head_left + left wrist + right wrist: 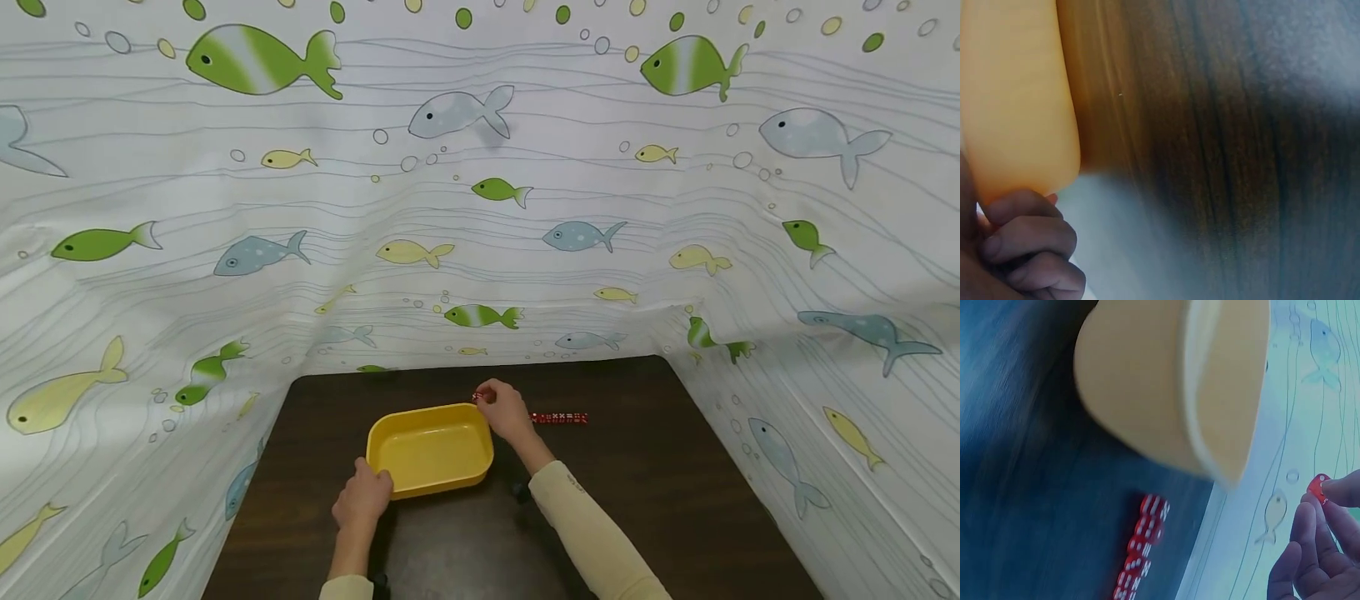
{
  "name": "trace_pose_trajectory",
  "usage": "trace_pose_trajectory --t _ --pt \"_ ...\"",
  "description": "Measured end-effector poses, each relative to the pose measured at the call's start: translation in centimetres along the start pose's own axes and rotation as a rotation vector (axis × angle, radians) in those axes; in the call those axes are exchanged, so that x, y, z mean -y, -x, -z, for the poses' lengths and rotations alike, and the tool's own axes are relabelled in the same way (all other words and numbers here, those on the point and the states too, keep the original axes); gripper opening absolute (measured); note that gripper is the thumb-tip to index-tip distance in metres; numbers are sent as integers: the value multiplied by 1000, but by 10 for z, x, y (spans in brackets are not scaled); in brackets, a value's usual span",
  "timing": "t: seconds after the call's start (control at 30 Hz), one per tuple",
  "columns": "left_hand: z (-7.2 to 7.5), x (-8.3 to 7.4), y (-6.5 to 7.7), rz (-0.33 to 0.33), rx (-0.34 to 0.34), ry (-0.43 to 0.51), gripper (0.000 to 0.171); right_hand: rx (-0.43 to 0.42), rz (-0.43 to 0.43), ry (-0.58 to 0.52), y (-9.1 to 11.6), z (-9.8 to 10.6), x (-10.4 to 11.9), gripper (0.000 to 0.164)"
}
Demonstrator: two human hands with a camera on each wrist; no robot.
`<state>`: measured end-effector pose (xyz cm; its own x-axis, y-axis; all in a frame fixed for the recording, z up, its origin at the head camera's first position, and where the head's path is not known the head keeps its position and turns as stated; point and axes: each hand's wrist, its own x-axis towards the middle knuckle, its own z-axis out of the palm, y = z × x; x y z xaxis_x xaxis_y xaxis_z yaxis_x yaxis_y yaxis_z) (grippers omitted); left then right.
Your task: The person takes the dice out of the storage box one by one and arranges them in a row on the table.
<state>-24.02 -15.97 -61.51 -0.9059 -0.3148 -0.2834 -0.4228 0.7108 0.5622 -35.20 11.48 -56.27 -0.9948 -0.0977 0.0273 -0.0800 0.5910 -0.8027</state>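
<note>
A yellow plastic tray with rounded corners sits on the dark table; its inside looks bare in the head view. My left hand grips the tray's near left corner, fingers curled at its wall in the left wrist view. Just past the tray's far right corner, my right hand pinches a red die with white dots between thumb and fingertips. To the right of that hand, a straight row of several red dice lies on the table, side by side.
The dark wood-grain table ends at a far edge against a white cloth printed with green, blue and yellow fish. The cloth also rises along both sides. A small dark object shows beside the right forearm.
</note>
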Motion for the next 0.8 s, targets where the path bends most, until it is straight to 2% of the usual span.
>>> trace_pose_trajectory --t 0.57,0.8 --pt "-4 4 -5 13 -2 -19 53 -122 -70 -46 -2 50 -46 21" --pt "-6 5 -5 -2 -13 -17 50 -146 -113 -24 1 78 -76 24"
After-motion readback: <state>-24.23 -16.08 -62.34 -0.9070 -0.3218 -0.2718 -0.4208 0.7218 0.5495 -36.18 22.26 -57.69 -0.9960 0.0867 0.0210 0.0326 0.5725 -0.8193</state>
